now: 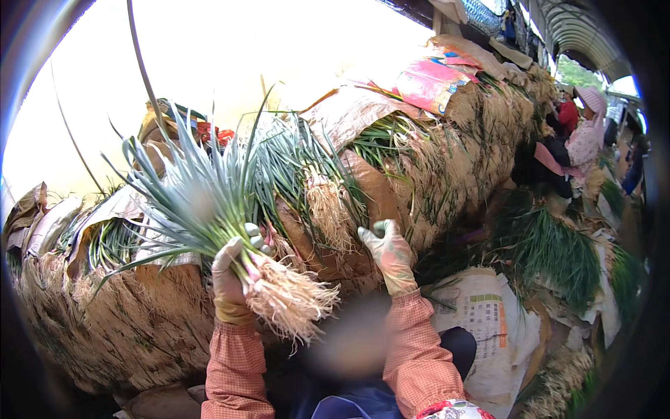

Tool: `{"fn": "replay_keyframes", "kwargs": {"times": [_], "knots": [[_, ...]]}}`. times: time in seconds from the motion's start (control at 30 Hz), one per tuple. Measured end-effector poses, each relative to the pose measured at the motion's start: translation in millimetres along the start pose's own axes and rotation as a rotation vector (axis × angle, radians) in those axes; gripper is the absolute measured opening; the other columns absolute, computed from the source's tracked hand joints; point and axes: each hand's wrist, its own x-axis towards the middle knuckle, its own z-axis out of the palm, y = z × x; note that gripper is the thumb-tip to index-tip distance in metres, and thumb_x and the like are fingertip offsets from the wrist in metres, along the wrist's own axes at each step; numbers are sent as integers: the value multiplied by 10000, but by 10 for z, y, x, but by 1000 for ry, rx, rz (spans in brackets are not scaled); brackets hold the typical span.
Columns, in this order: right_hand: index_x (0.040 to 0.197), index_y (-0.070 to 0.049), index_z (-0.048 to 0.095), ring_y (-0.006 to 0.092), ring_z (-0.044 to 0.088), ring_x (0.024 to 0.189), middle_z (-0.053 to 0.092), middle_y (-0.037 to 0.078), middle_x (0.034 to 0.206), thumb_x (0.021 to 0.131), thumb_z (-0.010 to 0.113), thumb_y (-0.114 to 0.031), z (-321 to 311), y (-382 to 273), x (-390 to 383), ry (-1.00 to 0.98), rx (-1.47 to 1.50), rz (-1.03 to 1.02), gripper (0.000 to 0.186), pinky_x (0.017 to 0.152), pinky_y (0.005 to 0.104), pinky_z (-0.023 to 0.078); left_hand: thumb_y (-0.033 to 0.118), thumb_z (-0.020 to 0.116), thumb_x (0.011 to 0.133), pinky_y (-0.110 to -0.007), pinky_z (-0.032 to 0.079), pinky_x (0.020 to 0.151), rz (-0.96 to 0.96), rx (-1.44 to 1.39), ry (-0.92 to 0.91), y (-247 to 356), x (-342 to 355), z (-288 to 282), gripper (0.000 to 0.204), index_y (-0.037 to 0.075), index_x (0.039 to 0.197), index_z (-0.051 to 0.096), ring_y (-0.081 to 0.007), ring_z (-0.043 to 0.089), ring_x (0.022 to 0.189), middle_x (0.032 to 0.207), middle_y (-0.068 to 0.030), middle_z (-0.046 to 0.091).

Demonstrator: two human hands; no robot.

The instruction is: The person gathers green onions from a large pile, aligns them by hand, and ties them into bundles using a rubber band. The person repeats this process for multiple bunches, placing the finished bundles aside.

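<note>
Left gloved hand (234, 269), grip closed around a bunch of green scallions with pale stringy roots (209, 202), held up just above the roots, leaves fanning up-left. Right gloved hand (389, 253) raised beside it, fingers curled, holding nothing visible, near the stacked pile of scallion bundles wrapped in brown paper (419, 153). Printed white sack (488, 314) lower right. Another person in pink hat (586, 133) far right.

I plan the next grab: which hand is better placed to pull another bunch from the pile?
Probably the right hand: it is free and rests on the pile. The left hand is full, gripping a bunch.
</note>
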Motion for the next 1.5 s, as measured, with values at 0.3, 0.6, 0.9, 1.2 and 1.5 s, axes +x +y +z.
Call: {"fn": "replay_keyframes", "kwargs": {"times": [0.3, 0.6, 0.9, 1.2, 1.5], "knots": [[1107, 17, 626, 167, 646, 625, 700, 150, 844, 999, 532, -228, -141, 335, -767, -193, 1093, 639, 284, 586, 269, 524, 180, 571, 918, -359, 600, 626, -119, 70, 106, -627, 514, -445, 298, -76, 1069, 592, -274, 661, 610, 802, -242, 670], [1195, -72, 567, 169, 667, 713, 692, 117, 914, 913, 655, -376, -117, -621, 462, -131, 304, -66, 423, 588, 348, 536, 167, 529, 937, -277, 512, 469, 20, 225, 313, -358, 703, -503, 232, -57, 931, 590, -255, 637, 541, 717, -245, 659], [1102, -44, 597, 95, 509, 579, 622, 31, 751, 975, 530, -172, 363, -470, 1677, -370, -93, 26, 193, 513, 290, 485, 145, 582, 891, -439, 520, 944, -19, 202, 272, -210, 540, -716, 248, -97, 941, 594, -300, 626, 553, 669, -222, 629], [813, -99, 569, 132, 493, 587, 527, 14, 664, 932, 539, -145, -259, -1041, 1259, 197, -507, -756, 131, 546, 318, 438, 157, 577, 906, -363, 595, 665, -22, 11, 178, 74, 400, -774, 295, -103, 1046, 598, -257, 664, 635, 823, -230, 672], [997, -95, 678, 268, 642, 894, 659, 115, 964, 847, 663, -360, -217, -929, 593, -219, -419, -597, 305, 801, 395, 499, 180, 602, 886, -398, 567, 882, -120, -171, -63, -25, -110, -172, 421, -99, 1198, 564, -277, 682, 920, 1085, -224, 670]]}}
